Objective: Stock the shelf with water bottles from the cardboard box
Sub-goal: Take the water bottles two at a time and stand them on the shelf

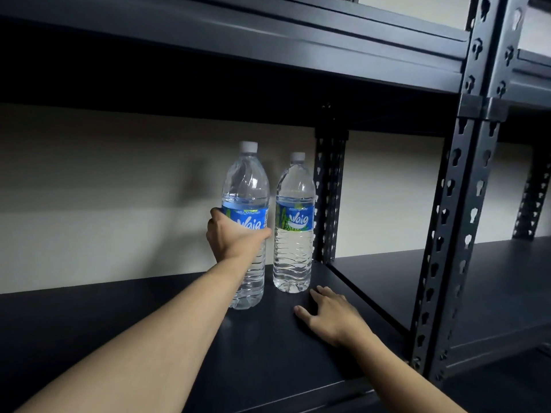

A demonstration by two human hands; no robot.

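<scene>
2 water bottles upright on the shelf board (89,338), side by side near its right end. Left bottle (246,180) sits a bit nearer the front edge; right bottle (293,248) just beside it, further back, close to the rear upright post (328,189). Left hand (232,236) wraps the left bottle at mid height, from the front. Right hand (331,314) lies flat on the board, in front of & slightly right of the right bottle. Front upright post (456,204) stands right of both; another shelf board (492,278) beyond it; upper shelf (268,49) overhead; wall (104,189) behind
</scene>
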